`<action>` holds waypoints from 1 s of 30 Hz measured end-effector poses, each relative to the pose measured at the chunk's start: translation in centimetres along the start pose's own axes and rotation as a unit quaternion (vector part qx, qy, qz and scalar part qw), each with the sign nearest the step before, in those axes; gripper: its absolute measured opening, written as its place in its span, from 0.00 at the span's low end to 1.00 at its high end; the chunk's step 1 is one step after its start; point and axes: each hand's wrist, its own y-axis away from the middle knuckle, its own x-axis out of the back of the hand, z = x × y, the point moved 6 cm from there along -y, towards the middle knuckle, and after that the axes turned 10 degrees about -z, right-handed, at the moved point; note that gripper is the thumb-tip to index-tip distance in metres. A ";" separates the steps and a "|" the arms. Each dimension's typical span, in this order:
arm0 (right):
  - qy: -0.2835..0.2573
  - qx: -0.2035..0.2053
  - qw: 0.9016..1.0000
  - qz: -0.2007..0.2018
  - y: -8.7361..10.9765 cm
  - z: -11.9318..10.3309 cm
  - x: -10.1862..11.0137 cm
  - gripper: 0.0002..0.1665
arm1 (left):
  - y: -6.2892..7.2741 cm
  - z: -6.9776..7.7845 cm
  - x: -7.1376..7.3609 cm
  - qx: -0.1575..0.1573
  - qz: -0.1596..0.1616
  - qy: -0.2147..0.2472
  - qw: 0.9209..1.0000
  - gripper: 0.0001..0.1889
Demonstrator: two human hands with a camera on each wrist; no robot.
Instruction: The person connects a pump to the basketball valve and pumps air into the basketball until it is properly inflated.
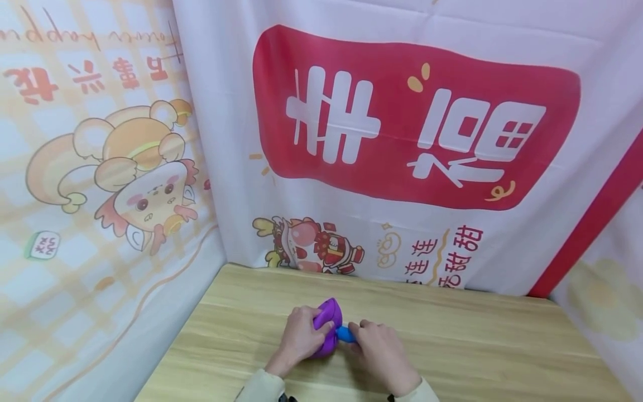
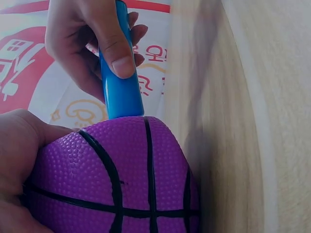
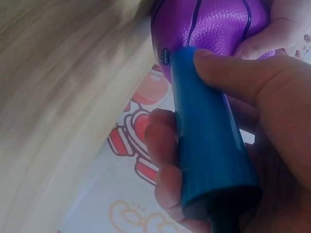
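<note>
Orange-checked pale cloth (image 1: 47, 290) walls the left side along the edge of a pale wood-grain tabletop (image 1: 482, 346), and white fabric printed with a large red panel (image 1: 417, 117) hangs at its back edge. Toward the front, the left hand (image 1: 301, 338) grips a misshapen purple ball with black seams (image 2: 133, 179). Just right of it, the right hand (image 1: 379, 349) curls around a shiny blue cylinder (image 3: 206, 126), whose end meets the ball. From the right wrist, a round dark mark (image 3: 165, 57) shows on the ball and a dark shaft (image 3: 225, 218) at the cylinder's other end, both indistinguishable from the head. Bare wood stretches behind both hands and rightward, toward a slanting red band (image 1: 595, 215); the two hands stand closest in each other's way.
</note>
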 end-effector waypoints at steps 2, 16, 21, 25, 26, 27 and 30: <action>-0.003 0.001 1.000 0.002 0.1 0.3 0.0 0.14 | -0.1 0.0 0.0 -0.004 0.000 0.004 1.000 0.09; -0.054 -0.005 0.998 -0.039 1.9 3.6 -0.2 0.16 | -0.7 -1.7 0.7 0.030 0.010 0.039 0.999 0.13; -0.069 -0.021 0.997 -0.034 2.7 5.0 -0.2 0.16 | -0.8 -1.6 1.1 0.030 0.015 0.035 0.999 0.15; -0.098 -0.029 0.993 -0.056 3.2 5.5 -0.4 0.16 | -0.8 -1.5 1.4 0.030 0.014 0.032 0.999 0.15; -0.107 -0.032 0.992 -0.064 3.2 5.5 -0.5 0.16 | -0.7 -1.5 1.6 0.030 0.015 0.031 0.999 0.15; -0.112 -0.034 0.991 -0.071 3.3 5.6 -0.5 0.16 | -0.7 -1.5 1.7 0.030 0.016 0.029 0.999 0.15; -0.124 -0.035 0.988 -0.080 3.4 5.7 -0.5 0.18 | -0.6 -1.6 2.2 0.032 0.021 0.021 0.999 0.15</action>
